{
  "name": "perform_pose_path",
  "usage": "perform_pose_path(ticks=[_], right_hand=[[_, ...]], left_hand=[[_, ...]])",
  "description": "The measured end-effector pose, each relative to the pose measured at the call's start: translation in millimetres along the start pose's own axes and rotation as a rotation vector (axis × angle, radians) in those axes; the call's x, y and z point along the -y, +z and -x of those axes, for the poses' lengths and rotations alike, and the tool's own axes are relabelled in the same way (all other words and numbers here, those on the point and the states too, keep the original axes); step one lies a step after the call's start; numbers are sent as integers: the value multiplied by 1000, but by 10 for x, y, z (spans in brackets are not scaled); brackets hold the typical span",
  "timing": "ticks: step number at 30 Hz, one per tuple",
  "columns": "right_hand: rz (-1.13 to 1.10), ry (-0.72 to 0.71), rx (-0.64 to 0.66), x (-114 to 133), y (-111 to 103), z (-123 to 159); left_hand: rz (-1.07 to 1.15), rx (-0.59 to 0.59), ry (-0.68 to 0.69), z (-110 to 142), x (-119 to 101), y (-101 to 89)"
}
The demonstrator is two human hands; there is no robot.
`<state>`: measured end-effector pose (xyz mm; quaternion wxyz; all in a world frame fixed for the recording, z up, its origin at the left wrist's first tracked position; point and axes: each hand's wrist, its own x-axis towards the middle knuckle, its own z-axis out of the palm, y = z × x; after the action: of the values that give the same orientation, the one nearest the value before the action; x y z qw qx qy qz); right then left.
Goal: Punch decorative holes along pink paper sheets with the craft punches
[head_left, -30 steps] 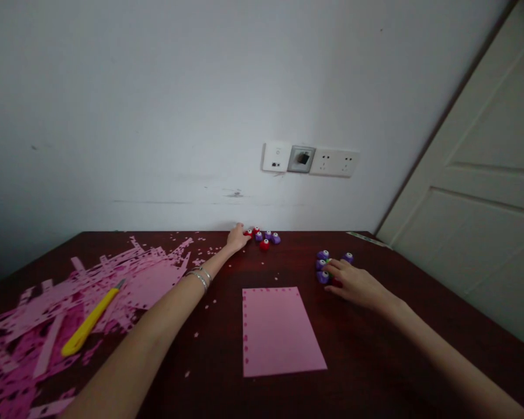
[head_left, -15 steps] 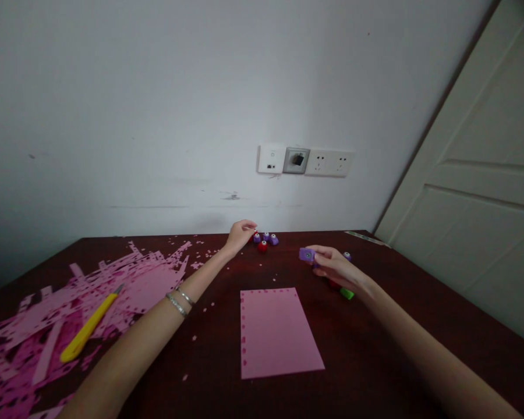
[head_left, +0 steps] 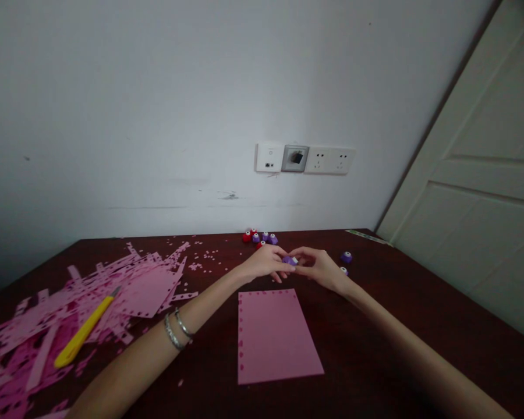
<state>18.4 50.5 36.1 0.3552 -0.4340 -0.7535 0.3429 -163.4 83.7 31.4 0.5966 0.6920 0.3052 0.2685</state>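
Through the head view I have both hands meeting just beyond the far edge of the pink sheet (head_left: 279, 337), with the purple punch (head_left: 290, 261) between them, raised over the surface (head_left: 209, 361). The fingers of my left hand (head_left: 268, 262) grasp it from the left, and those of my right hand (head_left: 323, 269) pinch around its right side, so neither hand is nearer; I can't tell which one bears it. Its pale end points right, toward the right palm. The body is too small and too covered for me to read its long axis surely.

From these fingers, the sheet lies toward me, flat, its longer sides running near to far, with dark pink marks along its left and far edges. A spare purple punch (head_left: 346, 256) sits to the right, past the right hand; the red and purple cluster (head_left: 264, 237) stands behind the left hand, near the wall (head_left: 179, 116).
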Motion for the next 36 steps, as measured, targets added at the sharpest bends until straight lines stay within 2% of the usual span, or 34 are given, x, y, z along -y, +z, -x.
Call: perform_pose_path(ticks=[3,5,7,9,11,13,16,20,22,24,28,30,32,36], right_hand=[[94,-2,96,26,-80,58],[302,64,147,13,-251,134],[573,169,167,-40,-471,222],[769,392,171,-135,-671,298],[794,542,193,-250,-792,336],[709,640,244,-354,-818,329],[704,615,246,-437,-758,266],[820,468,196,-412,-733,197],[671,417,257,-374,-763,192],[375,346,315,-342,-789,201],[-320,201,222,-329,-743,228],[-551,161,180,-335,-678,235],[-667,148,190,-334,-613,237],[-732,163,252,-290,-536,229]], left_hand=[[31,7,-32,-35,75,-134],[48,-60,-16,-54,116,-313],[87,-200,30,-71,167,-557],[129,-384,59,-85,239,-830],[130,-533,39,-92,331,-1085],[69,-643,2,-94,432,-1283],[-133,-722,-23,-98,567,-1440],[-377,-746,-48,-124,679,-1458],[-458,-752,-36,-148,716,-1441],[-504,-758,-12,-174,747,-1429],[-504,-747,-11,-205,784,-1427],[-506,-742,-23,-205,788,-1429],[-515,-745,-35,-198,788,-1431],[-568,-738,-39,-179,799,-1433]])
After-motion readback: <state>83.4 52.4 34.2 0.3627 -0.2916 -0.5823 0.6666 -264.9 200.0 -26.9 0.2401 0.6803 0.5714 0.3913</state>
